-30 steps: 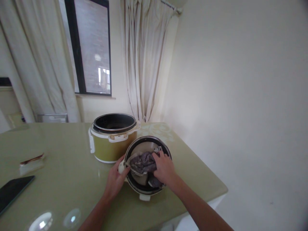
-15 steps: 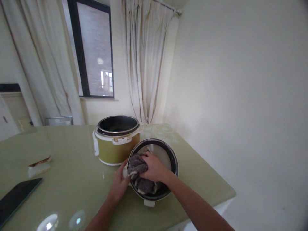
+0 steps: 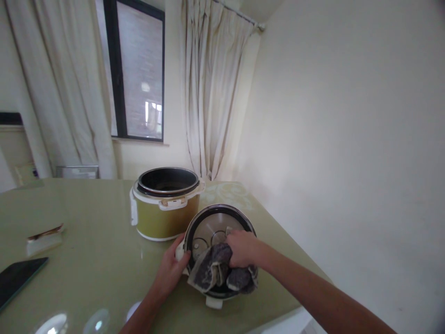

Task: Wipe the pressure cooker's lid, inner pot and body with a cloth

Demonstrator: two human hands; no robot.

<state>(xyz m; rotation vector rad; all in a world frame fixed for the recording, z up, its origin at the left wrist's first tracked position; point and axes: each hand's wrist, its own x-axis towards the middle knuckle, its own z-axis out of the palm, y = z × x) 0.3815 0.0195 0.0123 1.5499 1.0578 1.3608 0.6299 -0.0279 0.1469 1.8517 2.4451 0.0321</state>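
A round cooker lid (image 3: 203, 226) is held tilted above the table, its inner metal side facing me and its dark rim around it. My left hand (image 3: 170, 264) grips the lid's left edge, thumb over the rim. Bunched in my right hand (image 3: 243, 248) is a grey cloth (image 3: 212, 266), pressed against the right part of the lid's inside. The cloth hides the lower part of the lid. Behind it stands the green and white cooker body (image 3: 167, 218), uncovered, with a dark inner pot (image 3: 168, 178) in it.
The glossy green table (image 3: 97, 241) ends at a right edge near the white wall (image 3: 330, 139). On its left lie a dark flat panel (image 3: 21, 278) and a small pale packet (image 3: 45, 241). Curtains (image 3: 215, 93) hang beside the window (image 3: 141, 69).
My right hand and the cloth have moved right across the lid, so round fittings on its left inner side now show. The left hand still holds the lid's edge. The view has shifted slightly.
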